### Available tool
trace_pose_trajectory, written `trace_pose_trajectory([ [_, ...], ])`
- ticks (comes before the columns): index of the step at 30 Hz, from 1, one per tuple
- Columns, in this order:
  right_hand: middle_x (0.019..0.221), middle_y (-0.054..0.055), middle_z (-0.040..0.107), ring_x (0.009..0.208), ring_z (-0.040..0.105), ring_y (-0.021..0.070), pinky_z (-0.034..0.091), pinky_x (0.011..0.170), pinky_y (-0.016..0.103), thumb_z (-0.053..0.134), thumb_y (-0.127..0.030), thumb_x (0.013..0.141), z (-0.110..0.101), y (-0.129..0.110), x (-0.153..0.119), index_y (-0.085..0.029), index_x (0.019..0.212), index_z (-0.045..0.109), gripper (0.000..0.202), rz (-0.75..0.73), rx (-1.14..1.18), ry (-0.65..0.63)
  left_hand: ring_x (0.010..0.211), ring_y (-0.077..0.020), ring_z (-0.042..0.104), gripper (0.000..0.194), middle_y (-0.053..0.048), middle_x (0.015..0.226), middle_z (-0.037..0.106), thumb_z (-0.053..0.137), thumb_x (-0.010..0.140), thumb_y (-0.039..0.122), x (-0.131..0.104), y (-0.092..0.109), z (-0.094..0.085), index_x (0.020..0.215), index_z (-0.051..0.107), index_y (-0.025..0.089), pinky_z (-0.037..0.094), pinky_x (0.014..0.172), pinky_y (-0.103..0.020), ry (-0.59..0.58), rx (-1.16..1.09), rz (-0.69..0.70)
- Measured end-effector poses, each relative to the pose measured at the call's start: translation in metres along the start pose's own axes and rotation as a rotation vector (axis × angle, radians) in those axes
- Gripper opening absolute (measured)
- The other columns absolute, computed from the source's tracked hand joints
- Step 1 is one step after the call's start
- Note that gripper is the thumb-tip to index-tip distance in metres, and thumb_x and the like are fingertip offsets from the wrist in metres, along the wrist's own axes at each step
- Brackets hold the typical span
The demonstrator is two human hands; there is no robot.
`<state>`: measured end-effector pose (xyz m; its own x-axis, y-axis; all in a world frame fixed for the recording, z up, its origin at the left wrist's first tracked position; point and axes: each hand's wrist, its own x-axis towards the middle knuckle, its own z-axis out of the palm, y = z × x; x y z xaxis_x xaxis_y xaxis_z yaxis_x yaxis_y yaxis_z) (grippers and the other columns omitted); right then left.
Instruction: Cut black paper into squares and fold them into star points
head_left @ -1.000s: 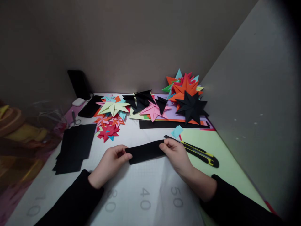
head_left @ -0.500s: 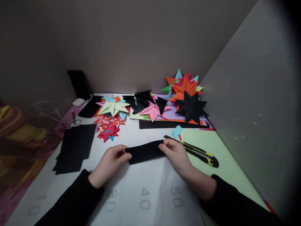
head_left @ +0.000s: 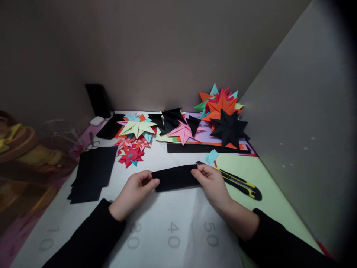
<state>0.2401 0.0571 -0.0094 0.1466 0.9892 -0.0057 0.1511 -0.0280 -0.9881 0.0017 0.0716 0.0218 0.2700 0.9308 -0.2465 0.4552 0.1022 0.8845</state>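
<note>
A strip of black paper (head_left: pixel 176 178), perhaps a folded sheet, is stretched lengthwise between my hands just above the white mat. My left hand (head_left: pixel 136 191) pinches its left end between thumb and fingers. At the other end, my right hand (head_left: pixel 213 184) grips the strip the same way, thumb on top. Right behind my right hand lies a yellow and black utility knife (head_left: pixel 241 184), its tip partly hidden. To the left of my left hand rests a loose stack of black paper squares (head_left: pixel 96 167).
Folded paper stars (head_left: pixel 138 128) pile up at back left; bigger ones, including a black star (head_left: pixel 230 127), lean at back right. Black folded pieces (head_left: pixel 171 121) lie between. Small scissors (head_left: pixel 93 141), a phone (head_left: pixel 111 126) and light blue paper (head_left: pixel 211 156) are around. Grey walls stand behind and right.
The view has shifted slightly, so everything sits a little further right. Both hands keep the same hold on the black paper strip, which looks slightly more level.
</note>
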Motion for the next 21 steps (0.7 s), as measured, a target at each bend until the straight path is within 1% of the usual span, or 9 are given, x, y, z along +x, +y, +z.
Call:
trace_pose_trajectory([
  [3,0.057,-0.005,0.034,0.054,0.032,0.0106,0.028,0.051,0.023,0.062,-0.041,0.078,-0.0006,0.0028,0.0000,-0.020,0.058,0.043,0.034,0.000,0.002,0.005,0.053,-0.0106,0.037,0.034,0.005,0.055,0.041,0.056,0.076,0.046,0.0001,-0.0003,0.0006,0.059,0.046,0.018,0.028,0.050,-0.023,0.001,0.011,-0.004],
  [9,0.056,-0.006,0.034,0.053,0.031,0.0103,0.026,0.051,0.024,0.062,-0.040,0.078,-0.0007,0.0049,-0.0001,-0.020,0.058,0.043,0.034,0.005,0.018,0.005,0.055,-0.0108,0.036,0.034,0.005,0.055,0.040,0.055,0.077,0.046,-0.0008,-0.0009,0.0006,0.059,0.047,0.018,0.028,0.051,-0.023,-0.003,0.006,0.000],
  [13,0.057,-0.006,0.032,0.054,0.029,0.0101,0.025,0.051,0.024,0.063,-0.040,0.079,-0.0007,0.0051,-0.0005,-0.020,0.059,0.042,0.035,0.019,0.026,-0.005,0.056,-0.0107,0.037,0.034,0.005,0.057,0.040,0.055,0.078,0.045,-0.0022,0.0015,0.0011,0.060,0.046,0.018,0.030,0.053,-0.023,0.026,-0.053,0.011],
  [17,0.057,-0.006,0.032,0.053,0.029,0.0101,0.025,0.051,0.024,0.063,-0.040,0.078,-0.0006,0.0065,-0.0010,-0.020,0.058,0.042,0.035,0.016,0.039,-0.001,0.057,-0.0112,0.041,0.029,0.005,0.059,0.045,0.058,0.076,0.043,-0.0032,0.0039,0.0011,0.063,0.050,0.017,0.033,0.055,-0.023,0.075,-0.126,0.006],
  [21,0.057,-0.006,0.033,0.055,0.030,0.0102,0.025,0.051,0.023,0.063,-0.038,0.079,-0.0010,0.0079,-0.0011,-0.019,0.059,0.044,0.033,0.023,0.052,-0.009,0.059,-0.0119,0.045,0.025,0.003,0.061,0.050,0.062,0.072,0.039,-0.0034,0.0050,0.0007,0.064,0.055,0.017,0.037,0.058,-0.025,0.110,-0.152,-0.017],
])
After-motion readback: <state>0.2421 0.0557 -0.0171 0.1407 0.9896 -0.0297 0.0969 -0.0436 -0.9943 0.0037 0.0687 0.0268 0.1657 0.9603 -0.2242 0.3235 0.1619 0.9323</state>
